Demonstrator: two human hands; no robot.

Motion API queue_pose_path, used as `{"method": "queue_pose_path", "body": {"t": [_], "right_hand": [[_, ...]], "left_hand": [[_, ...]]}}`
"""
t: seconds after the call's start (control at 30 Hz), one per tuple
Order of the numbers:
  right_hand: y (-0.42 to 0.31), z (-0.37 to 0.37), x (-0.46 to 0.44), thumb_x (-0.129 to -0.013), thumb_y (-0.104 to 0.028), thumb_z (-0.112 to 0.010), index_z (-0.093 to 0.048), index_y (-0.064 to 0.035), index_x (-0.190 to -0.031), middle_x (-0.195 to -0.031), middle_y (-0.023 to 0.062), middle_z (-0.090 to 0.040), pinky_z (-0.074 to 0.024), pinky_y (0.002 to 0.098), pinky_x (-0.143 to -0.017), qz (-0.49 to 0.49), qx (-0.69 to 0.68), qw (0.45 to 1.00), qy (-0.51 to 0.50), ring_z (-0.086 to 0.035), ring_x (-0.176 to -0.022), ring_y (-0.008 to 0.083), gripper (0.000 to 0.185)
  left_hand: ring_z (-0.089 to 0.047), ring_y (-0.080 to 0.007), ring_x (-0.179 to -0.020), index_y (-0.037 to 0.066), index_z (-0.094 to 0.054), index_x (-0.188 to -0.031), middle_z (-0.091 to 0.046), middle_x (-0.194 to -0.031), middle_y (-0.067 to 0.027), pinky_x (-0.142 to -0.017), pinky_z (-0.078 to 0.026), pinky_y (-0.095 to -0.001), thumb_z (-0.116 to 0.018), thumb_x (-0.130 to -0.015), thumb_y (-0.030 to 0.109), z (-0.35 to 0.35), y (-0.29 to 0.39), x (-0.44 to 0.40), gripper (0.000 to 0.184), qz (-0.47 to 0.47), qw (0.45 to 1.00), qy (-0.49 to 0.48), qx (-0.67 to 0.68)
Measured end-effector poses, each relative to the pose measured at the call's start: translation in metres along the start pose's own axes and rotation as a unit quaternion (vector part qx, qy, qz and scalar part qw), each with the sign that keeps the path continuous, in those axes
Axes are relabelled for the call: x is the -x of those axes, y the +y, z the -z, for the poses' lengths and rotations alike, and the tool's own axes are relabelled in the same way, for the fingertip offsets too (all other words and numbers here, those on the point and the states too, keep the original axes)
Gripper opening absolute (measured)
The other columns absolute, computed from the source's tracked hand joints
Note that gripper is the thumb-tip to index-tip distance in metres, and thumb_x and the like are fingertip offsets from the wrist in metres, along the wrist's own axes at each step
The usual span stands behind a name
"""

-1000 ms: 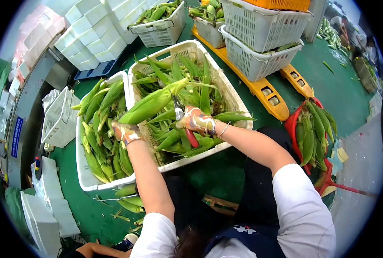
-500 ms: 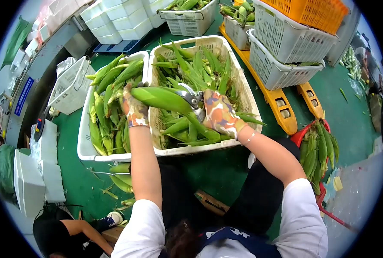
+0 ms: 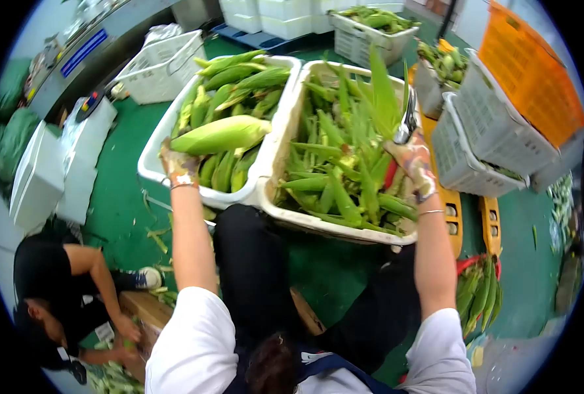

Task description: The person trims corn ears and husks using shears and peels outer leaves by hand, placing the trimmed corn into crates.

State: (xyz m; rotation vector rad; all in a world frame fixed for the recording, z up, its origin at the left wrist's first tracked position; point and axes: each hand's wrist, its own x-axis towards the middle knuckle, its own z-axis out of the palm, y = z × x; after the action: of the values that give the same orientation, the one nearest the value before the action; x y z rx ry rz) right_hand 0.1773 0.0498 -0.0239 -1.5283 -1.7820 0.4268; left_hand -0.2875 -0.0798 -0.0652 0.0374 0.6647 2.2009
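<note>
My gloved left hand is closed on one end of a pale green corn cob, held over the left white crate of husked cobs. At the right side of the other white crate, full of corn and loose leaves, my gloved right hand is wrapped round red-handled pruning shears. Long green husk leaves stand up beside the shears; whether my fingers pinch them too is unclear.
A co-worker crouches at the lower left. Stacked crates stand on a yellow pallet jack at the right. A red container of corn is at the lower right, and an empty-looking white basket at the upper left.
My hands have moved apart. The left has carried the cob over the left crate, its end now trimmed; the right has moved right with the shears and leaves. The view has turned left.
</note>
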Motion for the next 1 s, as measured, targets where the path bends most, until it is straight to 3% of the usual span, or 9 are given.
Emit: {"method": "queue_pose_path", "body": {"t": [0.23,0.33,0.47,0.53,0.7,0.8,0.87,0.97,1.0], "right_hand": [[-0.014,-0.022,0.041,-0.059,-0.028,-0.075,-0.046,0.0027,-0.106,-0.091,0.0237,-0.058,-0.0457,0.0387,-0.077,0.008,0.137,0.975,-0.174,-0.057,-0.087,0.0368,0.064],[-0.029,-0.04,0.049,-0.058,-0.028,-0.075,-0.045,0.0063,-0.112,-0.1,0.0257,-0.057,-0.0459,0.0373,-0.082,0.019,0.121,0.965,-0.232,-0.057,-0.093,0.0368,0.07],[0.009,-0.064,0.063,-0.059,-0.029,-0.076,-0.041,0.0092,-0.119,-0.105,0.026,-0.057,-0.0461,0.0374,-0.085,0.032,0.258,0.947,-0.19,-0.056,-0.098,0.0379,0.08],[-0.012,-0.056,0.065,-0.059,-0.028,-0.075,-0.044,0.0055,-0.116,-0.1,0.024,-0.059,-0.0466,0.0391,-0.082,-0.003,0.276,0.938,-0.21,-0.057,-0.095,0.0371,0.073],[-0.022,-0.063,0.054,-0.06,-0.026,-0.075,-0.05,0.0007,-0.108,-0.091,0.0178,-0.062,-0.0481,0.0368,-0.076,-0.096,0.129,0.96,-0.228,-0.06,-0.084,0.0318,0.06],[-0.01,-0.08,0.053,-0.059,-0.028,-0.076,-0.048,0.0023,-0.105,-0.09,0.0197,-0.061,-0.0481,0.038,-0.075,-0.1,0.124,0.957,-0.243,-0.06,-0.081,0.0319,0.062],[-0.035,-0.079,0.055,-0.059,-0.029,-0.076,-0.047,0.0023,-0.104,-0.088,0.0194,-0.06,-0.0481,0.0389,-0.071,-0.092,0.129,0.946,-0.282,-0.06,-0.077,0.0314,0.062],[-0.054,-0.059,0.065,-0.064,-0.031,-0.07,-0.05,0.0019,-0.094,-0.076,0.0177,-0.06,-0.048,0.0394,-0.062,-0.049,0.121,0.943,-0.307,-0.06,-0.069,0.0297,0.049],[-0.041,-0.054,0.069,-0.067,-0.029,-0.067,-0.051,0.0014,-0.089,-0.074,0.018,-0.059,-0.0472,0.039,-0.06,-0.032,0.025,0.952,-0.304,-0.059,-0.067,0.0293,0.04]], "left_hand": [[-0.057,-0.0245,-0.054,0.004,-0.055,-0.093,-0.059,-0.072,-0.0121,-0.052,-0.051,-0.0356,-0.059,-0.083,0.025,0.212,0.143,0.068,0.024,-0.279,0.875,0.241,-0.314],[-0.06,-0.037,-0.077,-0.006,-0.057,-0.093,-0.062,-0.082,-0.0235,-0.069,-0.048,-0.0417,-0.057,-0.083,0.03,0.418,0.149,0.036,0.037,-0.26,0.348,0.338,-0.835],[-0.06,-0.0339,-0.069,0.001,-0.059,-0.099,-0.062,-0.081,-0.0201,-0.063,-0.048,-0.0433,-0.06,-0.078,0.023,0.45,0.096,0.026,0.03,-0.222,0.545,0.309,-0.747],[-0.059,-0.0332,-0.073,0.0,-0.056,-0.105,-0.06,-0.082,-0.0198,-0.069,-0.047,-0.0413,-0.059,-0.078,0.019,0.408,0.091,0.0,0.033,-0.168,0.466,0.41,-0.766],[-0.057,-0.0321,-0.09,-0.001,-0.055,-0.098,-0.059,-0.099,-0.0196,-0.081,-0.045,-0.0384,-0.061,-0.073,0.009,0.113,0.06,-0.06,0.027,-0.47,0.624,-0.007,-0.624],[-0.058,-0.0317,-0.092,0.002,-0.057,-0.098,-0.06,-0.1,-0.018,-0.076,-0.048,-0.0395,-0.062,-0.075,0.027,0.028,-0.026,-0.108,0.035,-0.255,0.584,-0.243,-0.731],[-0.055,-0.0261,-0.096,0.004,-0.049,-0.118,-0.055,-0.11,-0.0134,-0.083,-0.046,-0.0356,-0.062,-0.078,0.03,0.042,-0.1,-0.151,0.049,-0.182,0.208,-0.273,-0.921],[-0.056,-0.0273,-0.098,0.007,-0.053,-0.114,-0.056,-0.113,-0.0112,-0.08,-0.047,-0.0376,-0.061,-0.078,0.041,0.067,-0.151,-0.171,0.05,-0.108,0.154,-0.325,-0.927],[-0.059,-0.025,-0.093,0.005,-0.058,-0.107,-0.062,-0.103,-0.0125,-0.078,-0.047,-0.0387,-0.056,-0.079,0.05,0.057,-0.164,-0.167,0.053,-0.045,0.375,-0.279,-0.883]]}}
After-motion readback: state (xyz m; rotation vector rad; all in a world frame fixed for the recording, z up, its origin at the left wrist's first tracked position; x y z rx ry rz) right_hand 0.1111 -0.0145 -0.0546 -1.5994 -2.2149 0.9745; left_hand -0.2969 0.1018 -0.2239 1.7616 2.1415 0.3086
